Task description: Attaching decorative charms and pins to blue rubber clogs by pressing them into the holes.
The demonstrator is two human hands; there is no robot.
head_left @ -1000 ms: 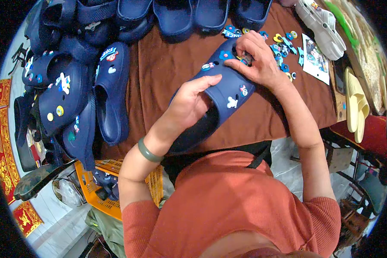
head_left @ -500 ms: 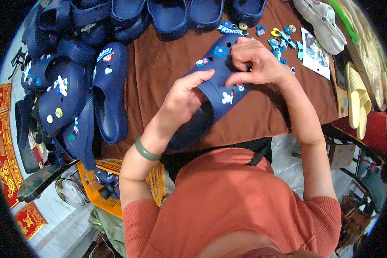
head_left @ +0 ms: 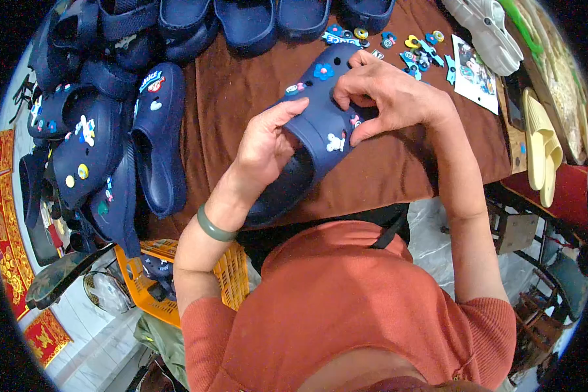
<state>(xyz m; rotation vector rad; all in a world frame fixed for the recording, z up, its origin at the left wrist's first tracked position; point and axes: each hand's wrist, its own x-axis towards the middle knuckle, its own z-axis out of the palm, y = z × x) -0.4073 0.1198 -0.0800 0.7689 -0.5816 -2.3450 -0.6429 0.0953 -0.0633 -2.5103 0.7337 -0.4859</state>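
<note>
Left hand [head_left: 262,147] gripping a navy clog [head_left: 310,130] above the brown table [head_left: 235,91]; right hand [head_left: 389,98] pinching a charm [head_left: 356,121] on the clog's upper; loose charms [head_left: 415,47] beyond the clog.

Place: a small footwear stall or workshop where I fit clogs with decorative charms. Evidence, as seen from my seat:
- Work table [head_left: 242,98] covered in brown cloth, its far edge lined with a row of navy clogs [head_left: 248,19].
- A heap of more navy clogs [head_left: 91,137] at my left, several already studded with coloured charms.
- Loose charms [head_left: 415,49] scattered on the cloth at upper right, beside a printed card [head_left: 473,65].
- Pale yellow slippers [head_left: 541,147] and a grey clog [head_left: 487,32] laid out at the right.
- An orange plastic crate [head_left: 232,277] under the table.
</note>
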